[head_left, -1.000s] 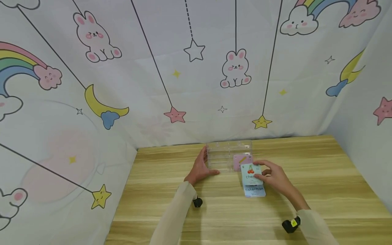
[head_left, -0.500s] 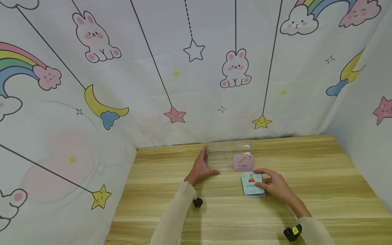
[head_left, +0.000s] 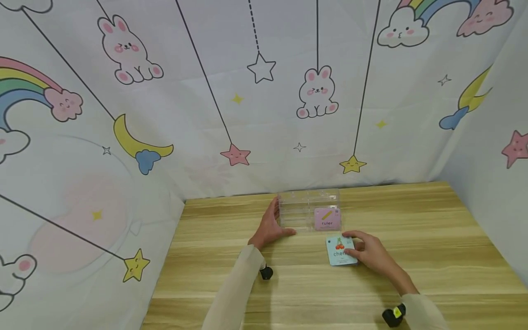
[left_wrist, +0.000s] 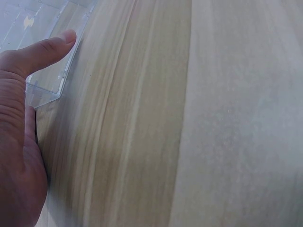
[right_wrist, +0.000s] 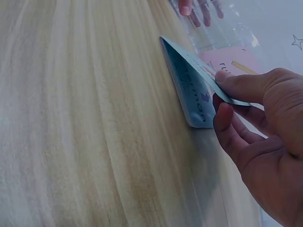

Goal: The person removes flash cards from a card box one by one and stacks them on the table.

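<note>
My right hand (head_left: 373,254) pinches a light green flashcard with cherries (head_left: 341,251) between thumb and fingers. In the right wrist view that card (right_wrist: 199,66) tilts, one edge lifted by the fingers and the opposite edge down at a blue "fisherman" flashcard (right_wrist: 193,94) lying under it on the table. At the back, a clear plastic case (head_left: 294,211) with compartments bears a pink "ruler" flashcard (head_left: 327,220) at its lower right. My left hand (head_left: 270,228) rests against the case's left side, fingers extended, its thumb (left_wrist: 52,49) stretched along the front edge.
The wood-grain table (head_left: 214,275) ends at a white cloth backdrop (head_left: 264,114) printed with rabbits, stars and clouds, close behind the case. Cloth walls also stand at the left and right.
My right hand has brought the cherry card down and toward me, from in front of the ruler card onto the fisherman card, covering it in the head view. The left hand has stayed still.
</note>
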`<control>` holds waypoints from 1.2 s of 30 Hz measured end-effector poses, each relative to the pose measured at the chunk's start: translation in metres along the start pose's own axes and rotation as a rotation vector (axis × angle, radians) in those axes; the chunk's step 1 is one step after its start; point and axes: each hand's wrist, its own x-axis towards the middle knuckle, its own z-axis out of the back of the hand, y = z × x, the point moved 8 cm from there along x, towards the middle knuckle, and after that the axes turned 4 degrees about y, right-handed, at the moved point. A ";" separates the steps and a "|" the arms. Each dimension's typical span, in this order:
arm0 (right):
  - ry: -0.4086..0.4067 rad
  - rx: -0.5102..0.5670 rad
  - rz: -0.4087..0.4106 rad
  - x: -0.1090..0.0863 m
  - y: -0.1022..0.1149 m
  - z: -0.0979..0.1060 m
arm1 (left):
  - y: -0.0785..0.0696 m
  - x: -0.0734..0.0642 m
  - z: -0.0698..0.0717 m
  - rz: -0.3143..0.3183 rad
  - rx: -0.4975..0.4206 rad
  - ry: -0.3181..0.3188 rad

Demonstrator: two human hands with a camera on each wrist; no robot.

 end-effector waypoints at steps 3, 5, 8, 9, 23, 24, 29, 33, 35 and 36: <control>-0.025 -0.093 0.047 0.000 0.003 0.001 | 0.000 0.000 0.000 0.013 -0.005 0.003; -0.047 -0.170 0.082 0.000 0.006 0.001 | 0.001 0.000 0.000 0.030 -0.005 0.007; -0.075 -0.262 0.123 0.000 0.009 0.002 | 0.002 0.000 0.000 0.045 -0.003 0.009; -0.082 -0.278 0.132 0.000 0.009 0.002 | 0.002 0.000 0.000 0.049 -0.001 0.010; -0.074 -0.342 0.156 0.002 0.007 -0.002 | 0.000 0.000 0.000 0.036 0.013 0.009; -0.070 -0.347 0.156 0.003 0.007 -0.002 | 0.000 0.001 0.000 0.035 0.012 0.008; -0.052 -0.360 0.159 0.002 0.008 -0.003 | -0.001 0.000 0.000 0.037 0.007 0.007; -0.048 -0.367 0.158 0.001 0.008 -0.003 | 0.000 0.000 0.000 0.044 0.006 0.003; -0.049 -0.379 0.161 0.001 0.009 -0.003 | 0.000 0.000 0.000 0.042 0.009 0.001; -0.051 -0.388 0.163 0.001 0.010 -0.002 | 0.000 0.000 0.000 0.043 0.010 0.001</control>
